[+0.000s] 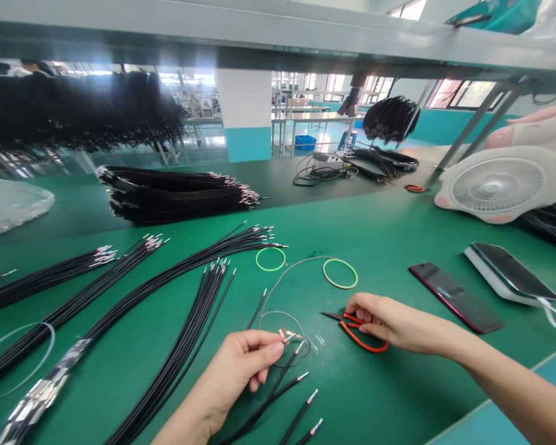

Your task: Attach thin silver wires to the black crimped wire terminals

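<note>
At the near edge, black cables with bare silver ends point up from the bottom, on the green table. Just above them is the left hand; its thumb and index finger are pressed together on a small copper-coloured piece, beside 1 cable tip. To the right, the right hand has its fingers bent around the red handles of scissors, whose points face left. A dark phone with red edge lies further right, near a white device with a strap. Beyond the hands there are 2 green rings. Farther back lie a thick black cable coil at left and a white fan at right.
</note>
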`<state>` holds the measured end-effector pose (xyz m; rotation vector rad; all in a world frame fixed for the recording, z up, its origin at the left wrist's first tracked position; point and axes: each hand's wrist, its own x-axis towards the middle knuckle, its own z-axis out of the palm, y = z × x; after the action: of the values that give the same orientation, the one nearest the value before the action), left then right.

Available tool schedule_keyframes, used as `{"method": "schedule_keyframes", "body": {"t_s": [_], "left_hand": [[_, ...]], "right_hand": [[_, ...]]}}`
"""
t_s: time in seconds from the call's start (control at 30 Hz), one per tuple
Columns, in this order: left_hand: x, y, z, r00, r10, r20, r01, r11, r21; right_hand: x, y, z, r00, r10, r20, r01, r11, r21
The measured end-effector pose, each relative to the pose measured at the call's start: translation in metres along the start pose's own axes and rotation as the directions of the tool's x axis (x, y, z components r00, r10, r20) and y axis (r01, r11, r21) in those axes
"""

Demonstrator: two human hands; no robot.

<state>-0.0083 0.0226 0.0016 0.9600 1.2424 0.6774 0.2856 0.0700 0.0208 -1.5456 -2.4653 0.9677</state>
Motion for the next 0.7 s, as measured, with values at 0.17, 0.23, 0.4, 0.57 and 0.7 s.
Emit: {"method": "schedule_keyframes", "body": {"t_s": [0.17, 0.23, 0.4, 0.57, 0.7], "left_hand": [[-0.002, 0.002, 0.002, 1.000, -0.017, 0.008, 0.017, 0.999, 0.045], [-0.003, 0.003, 0.003, 1.000, -0.030, -0.008, 0.030, 0.997, 0.075], [-0.005, 0.001, 0.005, 1.000, 0.000, -0.020, 0.003, 0.991, 0.135], [-0.002, -0.001, 0.003, 0.998, -0.047, 0.028, 0.042, 0.984, 0.175], [-0.004, 0.001, 0.004, 0.999, -0.030, 0.036, 0.024, 0.987, 0.161]], "right_hand": [[-0.003, -0.015, -0.011, 0.992, -0.118, 0.052, 0.117, 0.993, 0.016], [-0.002, -0.026, -0.011, 0.981, -0.190, 0.046, 0.190, 0.982, 0.019], [0.008, -0.054, 0.001, 0.953, -0.298, 0.056, 0.303, 0.939, -0.163], [0.019, -0.061, 0.008, 0.916, -0.389, 0.104, 0.400, 0.854, -0.331], [0.021, -0.060, 0.008, 0.900, -0.423, 0.104, 0.431, 0.828, -0.358]]}}
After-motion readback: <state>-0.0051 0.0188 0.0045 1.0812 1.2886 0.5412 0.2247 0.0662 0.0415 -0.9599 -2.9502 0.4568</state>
